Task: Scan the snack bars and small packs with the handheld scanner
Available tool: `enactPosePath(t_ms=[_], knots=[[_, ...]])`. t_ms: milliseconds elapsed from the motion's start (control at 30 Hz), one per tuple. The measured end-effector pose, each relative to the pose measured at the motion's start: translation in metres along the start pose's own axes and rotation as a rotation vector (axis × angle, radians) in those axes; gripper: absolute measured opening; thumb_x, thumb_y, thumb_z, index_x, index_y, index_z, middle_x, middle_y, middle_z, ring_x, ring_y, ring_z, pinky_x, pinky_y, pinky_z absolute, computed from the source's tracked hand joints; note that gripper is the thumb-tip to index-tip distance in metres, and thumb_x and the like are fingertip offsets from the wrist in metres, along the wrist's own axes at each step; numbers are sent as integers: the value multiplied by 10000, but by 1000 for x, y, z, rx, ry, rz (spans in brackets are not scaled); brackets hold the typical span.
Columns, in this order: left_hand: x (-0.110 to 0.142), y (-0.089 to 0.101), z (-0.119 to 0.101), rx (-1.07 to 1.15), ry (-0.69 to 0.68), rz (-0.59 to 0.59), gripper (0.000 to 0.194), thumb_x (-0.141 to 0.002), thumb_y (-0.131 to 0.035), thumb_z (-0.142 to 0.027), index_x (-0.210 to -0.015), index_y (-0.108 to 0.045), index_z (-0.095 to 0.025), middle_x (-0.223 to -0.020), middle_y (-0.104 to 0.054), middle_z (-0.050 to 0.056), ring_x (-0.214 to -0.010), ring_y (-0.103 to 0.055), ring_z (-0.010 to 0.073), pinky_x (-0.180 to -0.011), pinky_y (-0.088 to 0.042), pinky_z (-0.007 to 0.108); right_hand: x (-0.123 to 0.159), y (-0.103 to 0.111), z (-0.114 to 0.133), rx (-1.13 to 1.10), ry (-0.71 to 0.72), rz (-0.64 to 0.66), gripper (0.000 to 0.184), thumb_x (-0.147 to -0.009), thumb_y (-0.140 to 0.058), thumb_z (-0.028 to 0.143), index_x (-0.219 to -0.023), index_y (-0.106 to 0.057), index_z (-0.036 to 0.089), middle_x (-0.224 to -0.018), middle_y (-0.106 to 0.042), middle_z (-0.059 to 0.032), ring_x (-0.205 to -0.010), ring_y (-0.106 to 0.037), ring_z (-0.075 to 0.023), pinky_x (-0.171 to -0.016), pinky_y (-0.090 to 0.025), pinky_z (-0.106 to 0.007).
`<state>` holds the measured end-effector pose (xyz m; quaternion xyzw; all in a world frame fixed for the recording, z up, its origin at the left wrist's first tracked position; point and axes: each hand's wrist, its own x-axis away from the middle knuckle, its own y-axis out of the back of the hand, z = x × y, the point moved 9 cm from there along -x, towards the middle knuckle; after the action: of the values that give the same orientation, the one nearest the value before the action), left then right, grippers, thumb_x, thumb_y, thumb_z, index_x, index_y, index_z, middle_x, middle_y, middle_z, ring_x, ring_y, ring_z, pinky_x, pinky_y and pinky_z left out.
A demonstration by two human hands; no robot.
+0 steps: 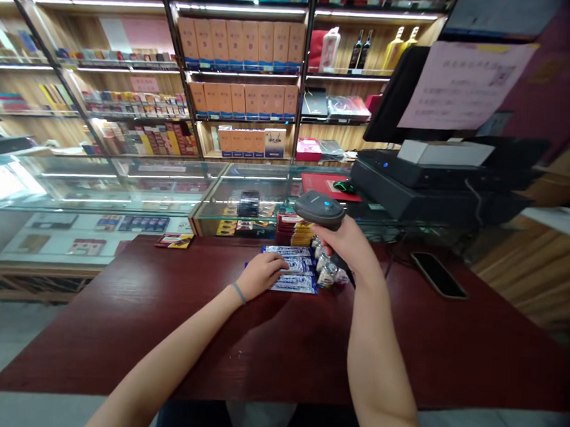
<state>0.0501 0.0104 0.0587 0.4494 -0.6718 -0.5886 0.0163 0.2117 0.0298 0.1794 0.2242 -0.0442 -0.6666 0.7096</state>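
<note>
My right hand (345, 246) is wrapped round the handle of a dark grey barcode scanner (318, 208), held above the desk with its head facing left. Beneath it lie blue-and-white packets (295, 282) in a few rows. My left hand (261, 273) rests on the left side of these packets, fingers stretched over them. Right of the packets, partly behind the scanner handle, is a cluster of small wrapped items (327, 274). Behind them stands a row of red and yellow packs (293, 229).
A single red and yellow pack (174, 240) lies at the desk's left rear. A phone (438, 274) lies on the right. A glass display counter (209, 189) runs along the back, with a monitor (398, 95) and a black till (421, 189) at right. Stocked shelves (240, 75) stand behind.
</note>
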Motion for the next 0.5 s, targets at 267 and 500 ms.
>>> enactPosePath(t_ms=[267,500], knots=[[-1,-35,-10,-149,-57,98,210,-964,-515,-218,-1098,-677,-216,-1097,-675,85,-1034,-611,221,-905,-479,369,7,41,-7,-125,-35,-117,262,-771,-692,384,-659,-511,231,-483,-517,30,-370,-460,-122,-382,-367,-273],[6,-41,-12,-264,-93,116,251,-990,-477,-250,-1164,-656,-230,-1142,-666,86,-1056,-592,221,-888,-462,369,5,46,-11,-160,-15,-119,307,-781,-690,383,-602,-503,217,-478,-516,26,-368,-449,-101,-396,-365,-256]])
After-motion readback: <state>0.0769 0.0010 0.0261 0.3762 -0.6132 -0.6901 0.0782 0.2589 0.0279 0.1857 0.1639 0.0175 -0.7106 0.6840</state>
